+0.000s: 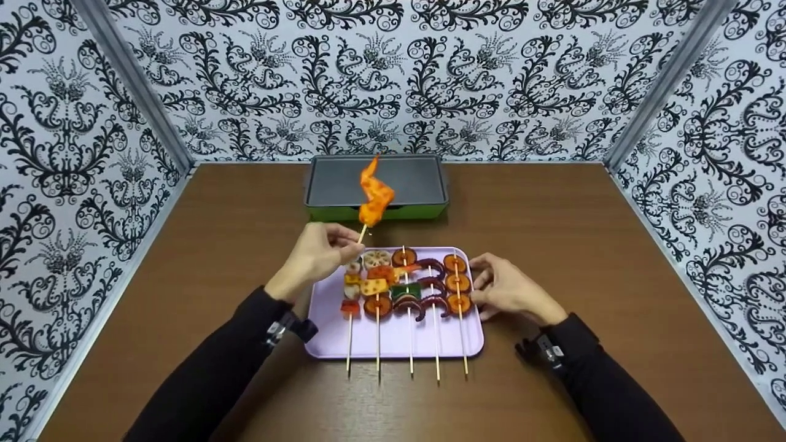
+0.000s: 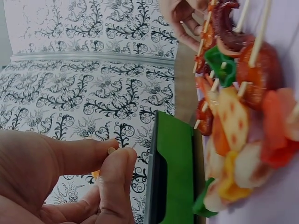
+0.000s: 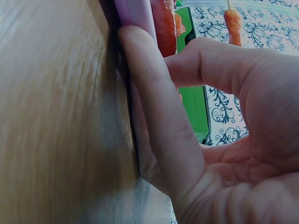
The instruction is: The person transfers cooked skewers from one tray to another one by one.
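Observation:
My left hand (image 1: 322,252) pinches the stick of a chicken wing skewer (image 1: 374,199) between thumb and fingertips. The orange wing points upward, over the tray's far side and in front of the grill. In the left wrist view the stick's end pokes out between the fingertips. At the right edge of the pink tray (image 1: 325,334), my right hand (image 1: 506,285) holds the rim with bent fingers, as the right wrist view shows up close. Several skewers lie on the tray: round orange-brown slices (image 1: 457,283), dark red tentacles (image 1: 434,301) and mixed vegetable pieces (image 1: 351,279).
Behind the tray stands a tabletop grill (image 1: 331,181) with a flat dark top and green body. The skewers' stick ends (image 1: 438,371) stick out past the tray's near edge. Patterned walls (image 1: 393,80) bound the wooden table (image 1: 245,202) at the back and sides.

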`<state>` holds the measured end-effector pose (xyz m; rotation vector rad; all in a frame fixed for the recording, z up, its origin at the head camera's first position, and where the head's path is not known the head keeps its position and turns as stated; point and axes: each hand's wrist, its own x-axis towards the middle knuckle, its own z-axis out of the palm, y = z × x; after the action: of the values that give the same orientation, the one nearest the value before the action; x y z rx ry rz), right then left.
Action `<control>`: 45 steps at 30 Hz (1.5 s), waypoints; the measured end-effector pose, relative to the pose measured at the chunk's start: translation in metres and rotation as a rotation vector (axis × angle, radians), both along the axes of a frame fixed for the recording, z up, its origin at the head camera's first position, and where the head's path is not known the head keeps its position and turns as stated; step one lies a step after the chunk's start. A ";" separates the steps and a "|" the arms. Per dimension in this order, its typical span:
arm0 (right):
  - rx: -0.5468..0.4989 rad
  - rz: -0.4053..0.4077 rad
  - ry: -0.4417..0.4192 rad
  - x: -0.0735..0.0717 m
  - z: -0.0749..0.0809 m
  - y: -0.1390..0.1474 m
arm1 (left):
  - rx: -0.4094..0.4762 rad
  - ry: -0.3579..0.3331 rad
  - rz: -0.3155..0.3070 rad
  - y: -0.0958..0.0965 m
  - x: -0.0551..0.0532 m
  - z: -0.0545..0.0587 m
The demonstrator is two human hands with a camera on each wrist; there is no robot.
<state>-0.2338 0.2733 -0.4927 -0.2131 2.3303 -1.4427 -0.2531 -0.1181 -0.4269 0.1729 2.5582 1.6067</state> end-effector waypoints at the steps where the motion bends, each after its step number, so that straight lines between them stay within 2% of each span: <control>1: 0.000 0.000 0.000 0.000 0.000 0.000 | -0.001 -0.004 0.001 -0.002 0.002 -0.002; 8: -0.004 0.002 0.004 0.000 0.000 -0.001 | 0.001 -0.015 0.028 -0.014 0.016 -0.010; 13: -0.002 -0.001 0.008 0.002 0.000 0.000 | 0.013 -0.058 0.038 -0.019 0.027 -0.013; 19: -0.004 0.004 0.023 0.000 -0.002 -0.001 | 0.032 -0.031 0.051 -0.027 0.037 -0.018; 28: -0.001 -0.006 0.019 0.001 0.000 -0.002 | -0.003 -0.026 0.049 -0.039 0.049 -0.024; 33: 0.000 -0.006 0.017 0.002 0.001 -0.002 | 0.030 -0.061 0.067 -0.044 0.056 -0.027; 38: -0.007 -0.007 0.009 0.002 0.001 -0.003 | 0.023 -0.105 0.091 -0.048 0.064 -0.030; 45: -0.010 -0.006 0.012 0.002 0.000 -0.002 | 0.025 -0.122 0.106 -0.054 0.075 -0.042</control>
<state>-0.2320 0.2711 -0.4926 -0.2180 2.3358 -1.4597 -0.1785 -0.1717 -0.4689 -0.0577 2.4938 1.6315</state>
